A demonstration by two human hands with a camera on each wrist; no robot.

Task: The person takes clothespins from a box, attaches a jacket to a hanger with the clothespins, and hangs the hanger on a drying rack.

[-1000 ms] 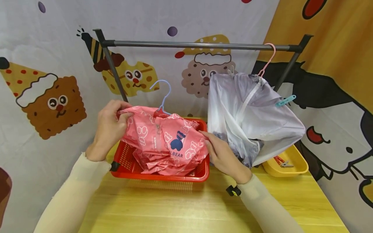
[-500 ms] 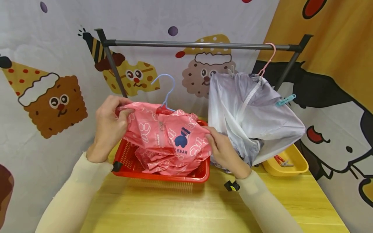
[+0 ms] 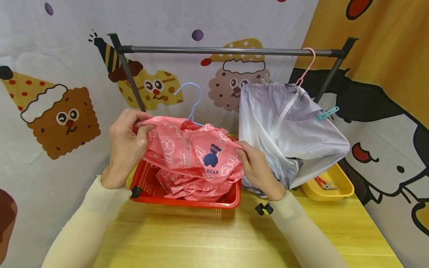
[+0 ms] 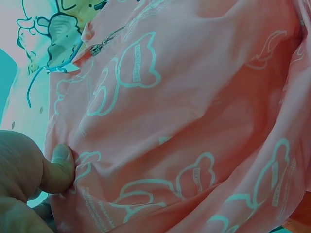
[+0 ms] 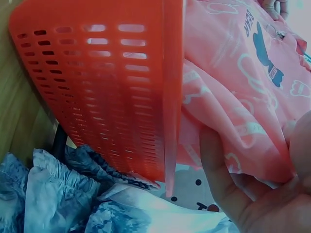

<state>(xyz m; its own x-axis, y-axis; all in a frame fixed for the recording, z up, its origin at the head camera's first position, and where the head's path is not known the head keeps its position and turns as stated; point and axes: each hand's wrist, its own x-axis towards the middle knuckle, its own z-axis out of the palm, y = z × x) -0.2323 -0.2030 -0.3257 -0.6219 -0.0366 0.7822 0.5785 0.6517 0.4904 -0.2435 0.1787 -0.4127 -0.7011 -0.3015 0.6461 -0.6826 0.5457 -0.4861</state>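
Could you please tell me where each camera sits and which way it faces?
Head: on the head, facing forward and down at the pink jacket, red basket and rack; left hand, right hand and sleeves show.
Left wrist: on that wrist, facing the jacket; left thumb shows.
Right wrist: on that wrist, facing basket and jacket; right hand and left fingers show.
Shared: head and right wrist show navy bear print.
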